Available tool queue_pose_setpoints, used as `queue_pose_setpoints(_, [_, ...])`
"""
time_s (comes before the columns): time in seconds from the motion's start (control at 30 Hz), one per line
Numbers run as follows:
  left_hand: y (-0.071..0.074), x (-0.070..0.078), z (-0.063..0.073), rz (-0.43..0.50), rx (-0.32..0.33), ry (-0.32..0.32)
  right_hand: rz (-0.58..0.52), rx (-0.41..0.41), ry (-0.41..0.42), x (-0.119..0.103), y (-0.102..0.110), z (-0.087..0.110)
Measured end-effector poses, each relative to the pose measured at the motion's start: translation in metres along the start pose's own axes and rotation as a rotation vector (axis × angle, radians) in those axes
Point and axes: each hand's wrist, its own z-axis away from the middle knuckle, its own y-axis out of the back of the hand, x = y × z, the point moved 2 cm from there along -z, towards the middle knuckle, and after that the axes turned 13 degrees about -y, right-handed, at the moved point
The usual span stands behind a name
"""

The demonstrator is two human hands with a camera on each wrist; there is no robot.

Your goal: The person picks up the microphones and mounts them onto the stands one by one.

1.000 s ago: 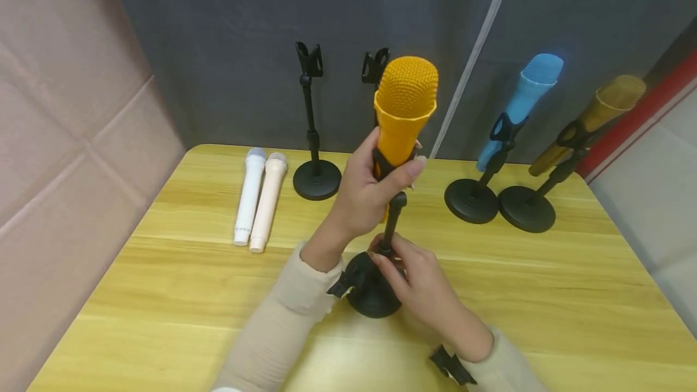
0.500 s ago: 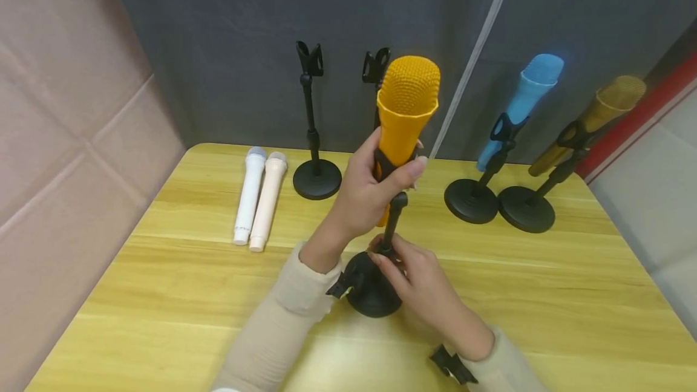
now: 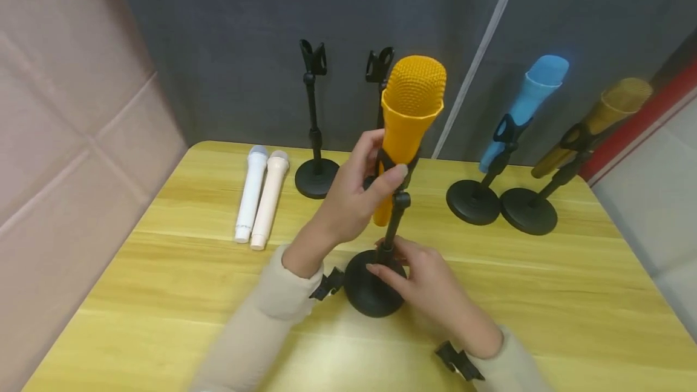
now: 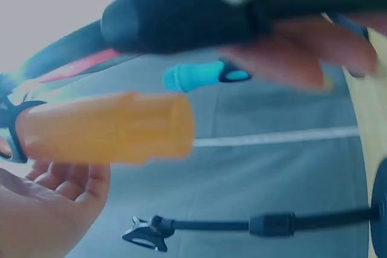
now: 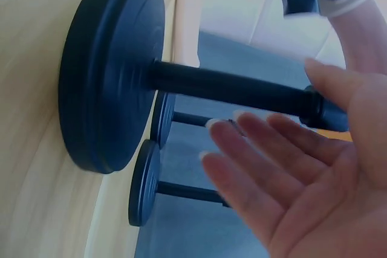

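Note:
A yellow-orange microphone (image 3: 412,95) sits tilted in the clip of a black desk stand (image 3: 370,295). My left hand (image 3: 351,195) is beside the clip, its thumb in front and fingers loosely spread. In the left wrist view, that hand (image 4: 54,209) lies beside the microphone's lower end (image 4: 154,128) without gripping it. Lower down, my right hand (image 3: 427,280) is loosely around the stand's pole. The right wrist view shows the right fingers (image 5: 254,173) extended, with a gap to the pole (image 5: 224,86). The round base (image 5: 115,77) rests on the table.
A white microphone (image 3: 251,192) and a pale pink one (image 3: 269,201) lie at the left. Behind are two stands without microphones, one stand (image 3: 313,120) partly left of the other (image 3: 379,68). At right stand a blue microphone (image 3: 525,98) and a gold one (image 3: 610,107) in stands.
My left hand has loosened from the microphone and clip and drawn slightly left. My right fingers have eased off the pole. The view has shifted a little.

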Motion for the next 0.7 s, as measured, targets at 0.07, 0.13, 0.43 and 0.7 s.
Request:
queue_pose_setpoints(0.07, [0.005, 0.000, 0.004, -0.042, 0.001, 0.010, 0.048, -0.016, -0.023, 0.002, 0.001, 0.000])
queue_pose_setpoints(0.13, [0.009, 0.000, 0.010, -0.050, 0.021, 0.033, 0.100, -0.044, -0.055, 0.004, 0.000, -0.001])
queue_pose_setpoints(0.43, [0.019, -0.004, 0.048, -0.041, 0.089, 0.245, 0.246, -0.241, -0.169, 0.015, -0.011, -0.002])
queue_pose_setpoints(0.7, [0.014, -0.010, 0.075, -0.216, 0.081, 0.302, 0.283, -0.292, -0.102, 0.020, -0.022, 0.000])
